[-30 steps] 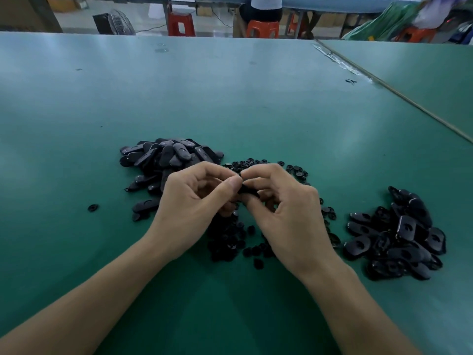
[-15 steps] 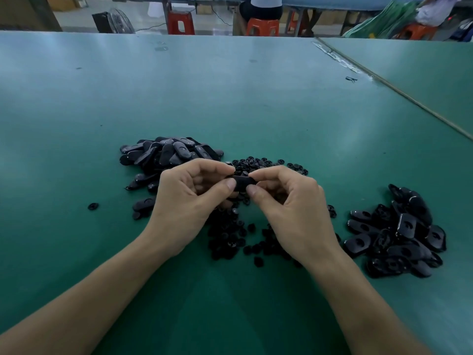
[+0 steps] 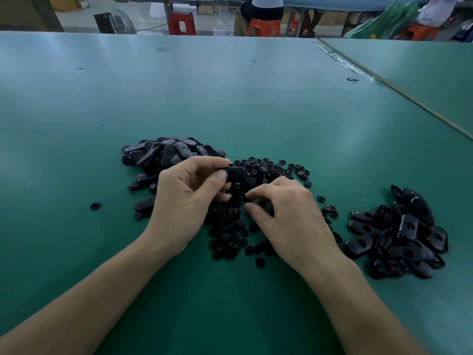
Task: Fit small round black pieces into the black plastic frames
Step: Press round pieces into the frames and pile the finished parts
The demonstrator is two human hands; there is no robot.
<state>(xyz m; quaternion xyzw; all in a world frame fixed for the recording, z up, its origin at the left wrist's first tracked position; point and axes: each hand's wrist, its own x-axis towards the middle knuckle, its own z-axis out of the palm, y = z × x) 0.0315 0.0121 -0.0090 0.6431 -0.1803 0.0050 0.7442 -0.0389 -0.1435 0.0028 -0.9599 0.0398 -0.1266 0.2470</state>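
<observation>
A single round piece (image 3: 95, 206) lies alone on the green table (image 3: 230, 98), well left of everything else. To its right sits the left pile (image 3: 163, 156) of oblong black parts, heaped, with a few loose ones at its near edge.

The left hand (image 3: 184, 201) is raised just in front of this pile. Its thumb and forefinger pinch one end of a frame (image 3: 236, 174); the other fingers are curled beneath. The frame is held broad face up, above the far part of the round pieces and clear of the table.

The round pieces (image 3: 258, 172) form a loose heap in the centre, running from behind the hands to the near side between the wrists. Strays lie along its right edge.

The right hand (image 3: 291, 219) sits low over this heap, palm down. Its fingers are curled; the thumb (image 3: 252, 206) and forefinger tips are close together, with a narrow gap, at the pieces. Whether a piece is between them cannot be told. This hand is apart from the frame.

Well right of the hand lies the right pile (image 3: 399, 234) of glossy black parts, several showing a round recess.

A seam (image 3: 409, 98) crosses the table at far right. Beyond the far edge stand a fan (image 3: 120, 21) and red stools (image 3: 181, 23).
</observation>
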